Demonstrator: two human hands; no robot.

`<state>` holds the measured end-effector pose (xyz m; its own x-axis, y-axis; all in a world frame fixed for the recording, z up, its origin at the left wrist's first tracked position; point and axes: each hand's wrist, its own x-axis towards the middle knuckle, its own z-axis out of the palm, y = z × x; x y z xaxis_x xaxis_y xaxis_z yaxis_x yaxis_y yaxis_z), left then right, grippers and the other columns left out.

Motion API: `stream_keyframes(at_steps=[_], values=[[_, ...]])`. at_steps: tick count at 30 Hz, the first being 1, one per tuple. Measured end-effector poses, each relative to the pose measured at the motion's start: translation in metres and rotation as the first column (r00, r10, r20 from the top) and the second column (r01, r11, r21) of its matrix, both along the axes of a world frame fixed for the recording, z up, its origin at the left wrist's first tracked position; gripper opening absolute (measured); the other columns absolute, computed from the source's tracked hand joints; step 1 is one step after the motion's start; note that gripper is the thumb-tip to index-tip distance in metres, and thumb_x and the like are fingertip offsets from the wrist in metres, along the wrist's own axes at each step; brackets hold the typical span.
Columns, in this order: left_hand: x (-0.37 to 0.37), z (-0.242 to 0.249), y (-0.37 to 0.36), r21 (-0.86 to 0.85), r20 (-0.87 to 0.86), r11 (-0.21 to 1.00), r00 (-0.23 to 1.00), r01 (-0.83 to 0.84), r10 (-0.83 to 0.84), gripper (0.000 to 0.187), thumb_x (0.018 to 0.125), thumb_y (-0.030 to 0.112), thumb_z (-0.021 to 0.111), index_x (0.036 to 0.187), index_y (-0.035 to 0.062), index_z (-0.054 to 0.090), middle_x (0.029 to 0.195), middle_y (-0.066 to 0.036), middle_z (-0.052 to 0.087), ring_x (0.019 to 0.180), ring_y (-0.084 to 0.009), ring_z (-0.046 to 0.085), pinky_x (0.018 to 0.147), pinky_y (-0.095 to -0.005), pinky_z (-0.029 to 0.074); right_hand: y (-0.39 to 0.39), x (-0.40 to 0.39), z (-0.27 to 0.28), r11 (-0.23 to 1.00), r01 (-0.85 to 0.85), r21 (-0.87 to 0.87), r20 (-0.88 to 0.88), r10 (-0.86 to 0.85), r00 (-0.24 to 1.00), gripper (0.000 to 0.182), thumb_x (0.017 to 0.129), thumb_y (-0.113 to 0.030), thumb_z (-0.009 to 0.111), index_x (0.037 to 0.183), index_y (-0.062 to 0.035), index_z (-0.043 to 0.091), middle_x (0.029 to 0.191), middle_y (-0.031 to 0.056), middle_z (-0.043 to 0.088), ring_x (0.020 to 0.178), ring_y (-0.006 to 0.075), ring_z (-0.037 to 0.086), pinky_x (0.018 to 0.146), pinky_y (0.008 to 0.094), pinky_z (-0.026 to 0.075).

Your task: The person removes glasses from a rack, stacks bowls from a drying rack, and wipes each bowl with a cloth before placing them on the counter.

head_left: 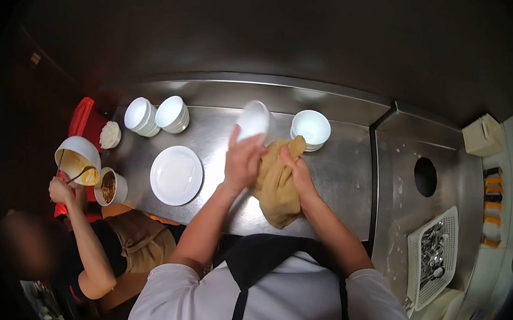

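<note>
A white bowl (253, 119), tilted and blurred by motion, is above the steel counter. My left hand (244, 162) grips its near edge, with the fingers partly blurred. A tan cloth (278, 191) hangs bunched from my right hand (296, 170), whose fingers are closed on its upper part. Just beyond the cloth, a short stack of white bowls (311, 127) stands upright near the back edge. Left of my left hand lies a white plate (176, 176), flat on the counter.
Two stacks of white bowls (142, 116) stand at the back left. At far left another person's hand (61, 189) works at a tilted bowl (78, 153) with yellow contents, beside a container of brown food (110, 186). A cutlery basket (433, 255) sits right, near a round hole (425, 176).
</note>
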<state>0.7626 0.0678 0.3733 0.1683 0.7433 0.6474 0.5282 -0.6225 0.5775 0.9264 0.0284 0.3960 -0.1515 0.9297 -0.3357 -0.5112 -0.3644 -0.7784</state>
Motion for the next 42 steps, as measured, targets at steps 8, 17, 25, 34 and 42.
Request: stream_keyframes(at_steps=[8, 17, 25, 34, 42], values=[[-0.139, 0.01, 0.075, 0.07, -0.334, 0.713, 0.657, -0.698, 0.676, 0.023, 0.095, 0.016, 0.055, 0.112, 0.0086, 0.068, 0.091, -0.012, 0.072, 0.09, -0.0289, 0.067, 0.112, -0.0538, 0.024, -0.003, 0.046, -0.005, 0.973, 0.215, 0.08, -0.011, -0.215, 0.977, 0.043, 0.098, -0.038, 0.059, 0.121, -0.0018, 0.055, 0.106, 0.0056, 0.062, 0.094, 0.0148, 0.061, 0.083, 0.0288, 0.051], [-0.161, -0.008, 0.091, -0.197, -0.672, 0.57, 0.533, -0.798, 0.514, 0.031, 0.098, 0.025, 0.051, 0.122, 0.0119, 0.065, 0.099, -0.016, 0.07, 0.101, -0.032, 0.065, 0.111, -0.0598, 0.023, -0.018, 0.102, 0.007, 0.86, 0.459, 0.222, 0.062, -0.482, 0.874, 0.046, 0.099, -0.044, 0.053, 0.121, -0.0031, 0.054, 0.107, 0.0079, 0.063, 0.094, 0.0175, 0.064, 0.083, 0.0321, 0.053], [-0.022, -0.006, 0.068, -0.233, -0.223, 0.95, 0.962, -0.21, 0.157, 0.058, 0.084, 0.028, 0.072, 0.133, 0.0027, 0.052, 0.133, -0.02, 0.055, 0.125, -0.0358, 0.05, 0.107, -0.0449, 0.037, -0.018, 0.12, -0.015, 0.837, 0.508, 0.202, 0.115, -0.535, 0.837, 0.039, 0.1, -0.038, 0.055, 0.116, -0.0025, 0.058, 0.108, 0.0049, 0.062, 0.094, 0.0143, 0.061, 0.084, 0.0291, 0.049], [0.115, 0.007, 0.052, -0.53, -0.525, 0.84, 0.732, 0.116, -0.433, 0.038, 0.093, 0.032, 0.058, 0.117, 0.0025, 0.064, 0.119, -0.019, 0.064, 0.119, -0.0346, 0.056, 0.113, -0.0589, 0.019, -0.027, 0.102, -0.022, 0.891, 0.318, 0.325, 0.179, -0.388, 0.904, 0.034, 0.102, -0.032, 0.052, 0.118, -0.0014, 0.055, 0.108, 0.0062, 0.061, 0.094, 0.0147, 0.06, 0.083, 0.0296, 0.049], [0.117, -0.018, 0.041, -0.338, 0.13, 0.926, 0.983, 0.17, -0.132, 0.028, 0.098, 0.026, 0.051, 0.106, 0.0058, 0.069, 0.094, -0.017, 0.07, 0.094, -0.0325, 0.065, 0.098, -0.0505, 0.037, -0.04, 0.11, -0.042, 0.794, 0.484, 0.368, 0.37, -0.602, 0.708, 0.03, 0.099, -0.026, 0.058, 0.11, 0.0025, 0.06, 0.11, 0.0077, 0.062, 0.099, 0.0174, 0.059, 0.085, 0.0327, 0.049]])
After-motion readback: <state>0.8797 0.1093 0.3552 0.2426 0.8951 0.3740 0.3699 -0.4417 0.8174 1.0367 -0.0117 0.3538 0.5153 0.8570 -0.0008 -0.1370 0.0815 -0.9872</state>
